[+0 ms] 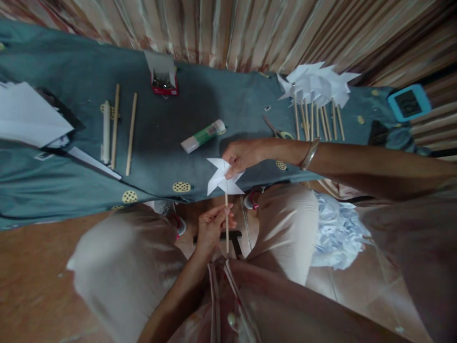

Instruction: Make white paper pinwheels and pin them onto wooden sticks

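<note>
A white paper pinwheel (215, 182) on a thin wooden stick (227, 233) is held upright over my lap, just off the table's front edge. My left hand (213, 224) is closed around the middle of the stick, between thumb and fingers. At the top, my right hand (238, 157) is closed on the paper, its thumb pressed at the pinwheel's centre and its other fingers curled behind. A small pin head seems to lie at the thumb tip, partly hidden. Beyond my hands on the cloth lies a glue stick (203, 136) with a green label.
Scissors (276, 129) lie beside several finished pinwheels (316, 85). An open red box (164, 85) holds small metal pins. Wooden sticks (131, 133) and white paper sheets (28, 114) lie left. A blue-framed device (409, 103) stands far right. Crumpled paper (335, 231) is below right.
</note>
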The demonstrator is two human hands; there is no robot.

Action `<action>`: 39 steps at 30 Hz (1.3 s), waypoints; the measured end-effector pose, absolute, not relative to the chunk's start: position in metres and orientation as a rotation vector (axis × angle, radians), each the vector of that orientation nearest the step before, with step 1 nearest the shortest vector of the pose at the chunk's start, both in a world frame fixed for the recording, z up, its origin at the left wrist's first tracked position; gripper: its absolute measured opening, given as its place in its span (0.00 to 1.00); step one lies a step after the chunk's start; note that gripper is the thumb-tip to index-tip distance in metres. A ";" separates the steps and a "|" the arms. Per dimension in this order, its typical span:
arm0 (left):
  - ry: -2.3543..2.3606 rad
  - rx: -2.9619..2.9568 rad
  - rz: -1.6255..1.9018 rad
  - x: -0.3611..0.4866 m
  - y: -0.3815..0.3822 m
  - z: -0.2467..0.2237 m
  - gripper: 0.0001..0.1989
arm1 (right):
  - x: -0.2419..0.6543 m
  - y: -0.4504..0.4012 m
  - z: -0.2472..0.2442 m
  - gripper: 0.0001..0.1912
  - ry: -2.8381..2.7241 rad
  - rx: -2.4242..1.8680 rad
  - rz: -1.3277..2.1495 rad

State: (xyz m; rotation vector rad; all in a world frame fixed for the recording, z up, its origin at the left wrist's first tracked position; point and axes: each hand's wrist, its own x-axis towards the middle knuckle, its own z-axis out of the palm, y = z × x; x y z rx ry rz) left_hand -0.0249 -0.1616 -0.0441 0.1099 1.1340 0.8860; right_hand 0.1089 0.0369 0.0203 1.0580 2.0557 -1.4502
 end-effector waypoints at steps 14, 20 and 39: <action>1.116 0.178 0.917 -0.029 -0.157 -0.028 0.22 | 0.132 0.025 0.021 0.23 2.113 1.492 -1.852; 1.104 0.202 0.926 -0.030 -0.152 -0.013 0.22 | 0.144 0.012 0.016 0.35 2.100 2.120 -2.306; 0.979 0.382 1.008 -0.029 -0.092 0.037 0.19 | 0.157 -0.019 -0.004 0.27 1.903 2.393 -2.881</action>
